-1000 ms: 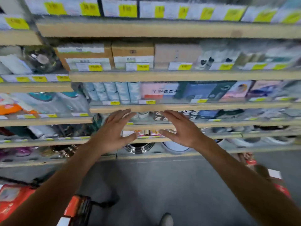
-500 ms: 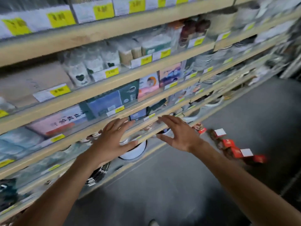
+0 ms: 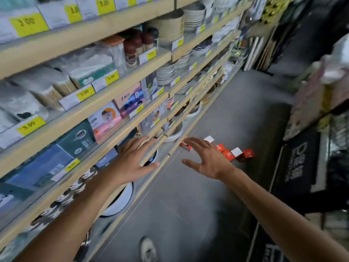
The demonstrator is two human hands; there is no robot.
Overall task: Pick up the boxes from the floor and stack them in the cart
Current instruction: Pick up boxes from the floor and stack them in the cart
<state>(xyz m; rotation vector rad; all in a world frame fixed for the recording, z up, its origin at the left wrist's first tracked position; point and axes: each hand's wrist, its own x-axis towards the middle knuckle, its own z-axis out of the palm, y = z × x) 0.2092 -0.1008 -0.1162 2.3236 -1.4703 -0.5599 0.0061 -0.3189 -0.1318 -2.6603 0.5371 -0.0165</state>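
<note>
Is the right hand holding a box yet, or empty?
Empty. The right hand is open with fingers spread, and the red boxes lie on the floor.

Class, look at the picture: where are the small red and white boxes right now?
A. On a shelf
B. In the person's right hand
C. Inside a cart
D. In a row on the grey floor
D: the boxes lie in a row on the floor, beyond the empty right hand.
</note>
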